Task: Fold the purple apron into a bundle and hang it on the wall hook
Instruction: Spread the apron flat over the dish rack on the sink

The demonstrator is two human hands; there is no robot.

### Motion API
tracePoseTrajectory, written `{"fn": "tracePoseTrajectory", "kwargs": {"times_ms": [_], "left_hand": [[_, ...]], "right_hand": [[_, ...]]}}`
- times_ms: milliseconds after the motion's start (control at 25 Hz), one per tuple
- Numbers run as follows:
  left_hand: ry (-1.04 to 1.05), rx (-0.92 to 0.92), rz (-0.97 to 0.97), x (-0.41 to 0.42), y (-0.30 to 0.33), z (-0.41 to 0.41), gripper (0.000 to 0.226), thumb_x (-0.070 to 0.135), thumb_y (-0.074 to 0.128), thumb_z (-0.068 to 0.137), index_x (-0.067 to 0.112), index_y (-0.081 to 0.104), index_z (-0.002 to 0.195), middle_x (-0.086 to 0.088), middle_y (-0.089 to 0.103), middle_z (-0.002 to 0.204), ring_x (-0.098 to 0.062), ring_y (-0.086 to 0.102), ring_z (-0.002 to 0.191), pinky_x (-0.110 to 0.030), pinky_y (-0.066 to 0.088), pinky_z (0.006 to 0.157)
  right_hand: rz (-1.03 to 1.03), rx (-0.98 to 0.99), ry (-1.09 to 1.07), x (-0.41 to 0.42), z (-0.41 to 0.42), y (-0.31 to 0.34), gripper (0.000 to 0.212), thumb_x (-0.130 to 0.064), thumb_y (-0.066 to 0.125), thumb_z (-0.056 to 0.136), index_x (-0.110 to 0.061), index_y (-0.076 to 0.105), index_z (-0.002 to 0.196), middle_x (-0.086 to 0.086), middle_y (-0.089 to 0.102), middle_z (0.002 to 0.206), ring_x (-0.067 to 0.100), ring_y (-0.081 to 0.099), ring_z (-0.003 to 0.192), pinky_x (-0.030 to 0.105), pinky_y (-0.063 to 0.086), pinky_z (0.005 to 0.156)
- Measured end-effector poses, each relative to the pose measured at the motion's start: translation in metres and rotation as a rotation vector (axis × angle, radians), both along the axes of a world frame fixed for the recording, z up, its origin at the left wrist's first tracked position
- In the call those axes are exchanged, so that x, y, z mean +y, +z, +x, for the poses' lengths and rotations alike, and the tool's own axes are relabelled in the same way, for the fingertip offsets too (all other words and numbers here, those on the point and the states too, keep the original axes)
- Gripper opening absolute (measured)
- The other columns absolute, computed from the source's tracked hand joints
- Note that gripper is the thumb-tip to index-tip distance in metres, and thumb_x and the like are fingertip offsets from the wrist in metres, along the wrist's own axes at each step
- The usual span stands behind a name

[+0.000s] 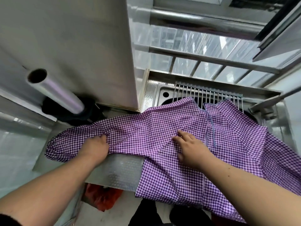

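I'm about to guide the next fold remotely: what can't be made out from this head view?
- Wall hook: none shows anywhere in the head view.
- Purple apron: its lower right part runs past the frame edge.
- Left hand: fingertips buried in a gathered fold, so the grip is hidden.
- Sink: basin mostly covered by the apron.
- Right hand lies flat on the cloth; what is beneath is hidden.

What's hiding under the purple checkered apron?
The purple apron lies over a metal counter and a sink with a wire rack. Most of the sink basin is covered, so anything inside it cannot be seen.
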State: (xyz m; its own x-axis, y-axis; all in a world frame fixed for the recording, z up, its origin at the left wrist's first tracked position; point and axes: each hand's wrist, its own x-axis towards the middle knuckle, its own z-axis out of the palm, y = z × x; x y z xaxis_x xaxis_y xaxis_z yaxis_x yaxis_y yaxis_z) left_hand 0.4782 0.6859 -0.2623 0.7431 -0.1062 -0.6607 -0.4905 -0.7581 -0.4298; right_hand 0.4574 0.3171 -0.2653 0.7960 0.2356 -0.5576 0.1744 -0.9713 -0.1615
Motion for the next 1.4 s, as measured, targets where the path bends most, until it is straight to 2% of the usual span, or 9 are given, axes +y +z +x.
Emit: {"fn": "tracePoseTrajectory", "kwargs": {"times_ms": [200,440,600,720,800,880,1080,1240,1400], "left_hand": [[0.088,0.037,0.126,-0.037,0.025,0.033,0.051,0.043,0.048,0.097,0.021,0.062,0.141,0.001,0.061,0.144,-0.021,0.059,0.130,-0.041,0.050,0.104],[0.071,0.013,-0.525,-0.175,0.027,0.072,0.039,0.046,0.046,0.093,0.025,0.057,0.124,-0.003,0.060,0.128,-0.024,0.061,0.114,-0.047,0.054,0.098],[0.314,-0.039,-0.686,-0.233,0.005,0.107,0.066,0.042,0.056,0.096,0.032,0.034,0.157,-0.006,0.033,0.168,-0.029,0.038,0.150,-0.053,0.028,0.126],[0.501,-0.098,-0.611,-0.243,-0.005,0.138,0.078,0.044,0.059,0.096,0.030,0.022,0.163,-0.009,0.037,0.165,-0.032,0.037,0.150,-0.051,0.021,0.126],[0.456,-0.129,-0.516,-0.243,-0.010,0.149,0.064,0.050,0.057,0.096,0.029,0.041,0.153,-0.006,0.061,0.141,-0.030,0.056,0.130,-0.050,0.037,0.115],[0.407,-0.097,-0.455,-0.242,-0.016,0.152,0.043,0.052,0.055,0.096,0.032,0.061,0.134,0.000,0.065,0.125,-0.025,0.061,0.117,-0.049,0.042,0.109],[0.445,-0.097,-0.463,-0.245,-0.021,0.147,0.041,0.051,0.060,0.093,0.033,0.061,0.130,0.003,0.066,0.125,-0.023,0.059,0.117,-0.047,0.039,0.107],[0.452,-0.048,-0.369,-0.242,-0.021,0.150,0.037,0.058,0.056,0.092,0.037,0.069,0.120,0.005,0.065,0.122,-0.022,0.059,0.114,-0.045,0.040,0.102],[0.580,-0.060,-0.421,-0.247,-0.016,0.153,0.033,0.039,0.044,0.096,0.028,0.065,0.120,0.002,0.068,0.122,-0.024,0.062,0.111,-0.045,0.042,0.100]], "right_hand": [[-0.006,0.022,-0.044,-0.043,0.000,0.006,0.075,-0.051,0.053,0.100,-0.032,0.021,0.166,0.001,0.012,0.176,0.024,0.014,0.161,0.047,0.017,0.131],[0.033,-0.234,-0.259,-0.128,0.034,0.020,0.039,-0.030,0.046,0.106,-0.032,0.056,0.143,-0.010,0.052,0.148,0.014,0.046,0.136,0.043,0.034,0.118],[-0.055,-0.172,-0.464,-0.195,0.060,0.019,0.047,-0.018,0.054,0.099,-0.027,0.054,0.145,0.001,0.039,0.164,0.026,0.041,0.147,0.048,0.036,0.121],[-0.058,-0.045,-0.593,-0.219,0.077,0.013,0.060,-0.023,0.060,0.096,-0.032,0.041,0.153,0.006,0.022,0.172,0.031,0.044,0.146,0.051,0.042,0.115],[-0.047,0.004,-0.683,-0.225,0.086,0.008,0.069,-0.024,0.060,0.096,-0.028,0.030,0.158,0.007,0.028,0.168,0.032,0.052,0.137,0.051,0.047,0.109],[-0.031,0.015,-0.816,-0.230,0.093,0.004,0.071,-0.023,0.060,0.098,-0.019,0.025,0.160,0.011,0.036,0.162,0.034,0.056,0.132,0.050,0.048,0.106],[-0.052,-0.048,-0.824,-0.244,0.085,0.008,0.016,-0.028,0.053,0.102,-0.022,0.064,0.112,0.005,0.064,0.118,0.023,0.064,0.091,0.039,0.053,0.078],[0.119,-0.037,-0.847,-0.247,0.069,0.024,0.012,-0.031,0.047,0.103,-0.026,0.058,0.102,-0.001,0.063,0.096,0.018,0.060,0.085,0.039,0.051,0.074],[0.194,-0.057,-0.806,-0.248,0.052,0.039,0.014,-0.035,0.047,0.104,-0.029,0.058,0.099,-0.003,0.067,0.093,0.017,0.063,0.084,0.039,0.054,0.075]]}}
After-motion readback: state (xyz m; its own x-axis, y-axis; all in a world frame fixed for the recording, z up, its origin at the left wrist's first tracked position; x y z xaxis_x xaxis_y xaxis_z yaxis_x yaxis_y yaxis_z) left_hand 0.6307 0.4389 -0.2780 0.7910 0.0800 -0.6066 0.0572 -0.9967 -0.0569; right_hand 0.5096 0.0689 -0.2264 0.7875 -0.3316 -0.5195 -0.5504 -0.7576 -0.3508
